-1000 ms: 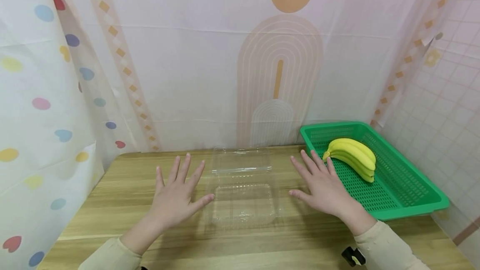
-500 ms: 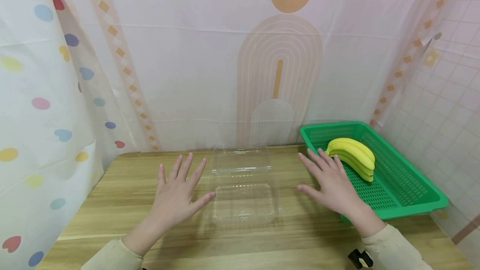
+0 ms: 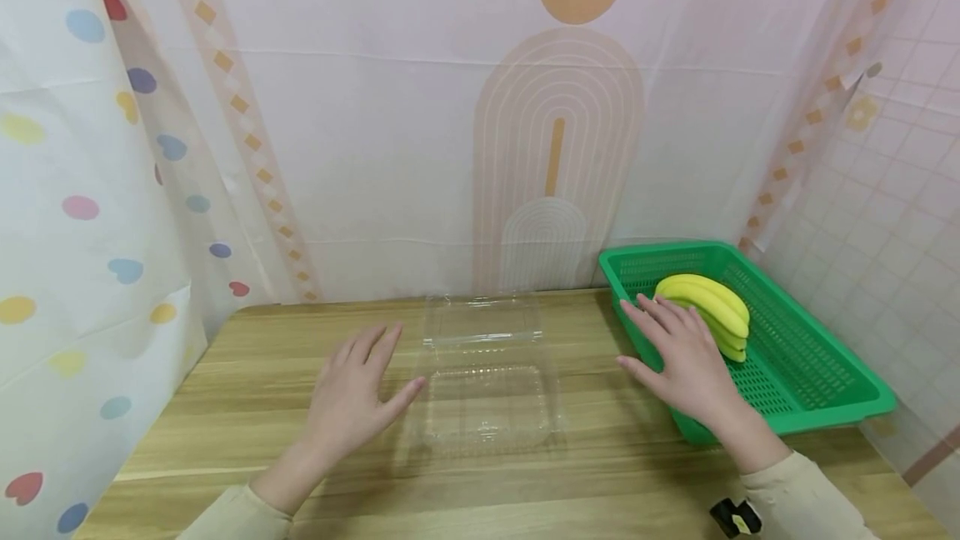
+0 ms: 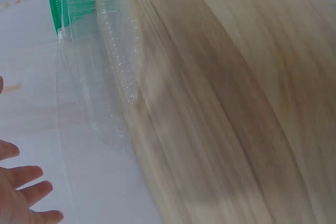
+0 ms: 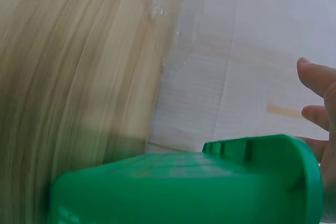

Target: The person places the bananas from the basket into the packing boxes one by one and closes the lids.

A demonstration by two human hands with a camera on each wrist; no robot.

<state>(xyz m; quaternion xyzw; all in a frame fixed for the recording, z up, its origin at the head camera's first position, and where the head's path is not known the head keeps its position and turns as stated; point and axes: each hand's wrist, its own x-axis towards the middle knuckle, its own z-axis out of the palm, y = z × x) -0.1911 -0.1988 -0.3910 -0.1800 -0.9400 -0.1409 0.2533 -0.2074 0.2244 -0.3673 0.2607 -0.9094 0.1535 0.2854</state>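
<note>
Facing a pale pink-and-white cloth backdrop [image 3: 375, 148] with printed arches, an orange disc and strips of tan diamonds. Seeing at the left a white cloth with multicoloured dots [image 3: 45, 165], at the right a pale cloth with a square-grid print [image 3: 900, 215]. Glimpsing, beside the cream right sleeve [image 3: 806, 507], a small black clip-like piece [image 3: 735, 517] with a yellowish patch — too small for reading.

Looking down at a light-brown wood-grain tabletop [image 3: 585, 477] bearing a clear, ridged plastic clamshell container [image 3: 487, 407] lying at the middle with lid folding back toward the backdrop, and a green, perforated plastic basket [image 3: 817, 419] standing at the right. Reaching over the basket's left wall with the right hand [image 3: 682, 361], covering part of a bunch of curved yellow bananas [image 3: 708, 298].

Finding the bananas lying inside the basket, toward the back, just by the right fingertips and well apart from the left hand [image 3: 348, 394]. Being unable to tell about fingertip contact there — seeing only an overlap in the head view. Holding the right hand loose, with slightly bent fingers, gripping nothing. Hovering the left hand just beside the container's left edge, fingers loosely extended, likewise free of any grip.
</note>
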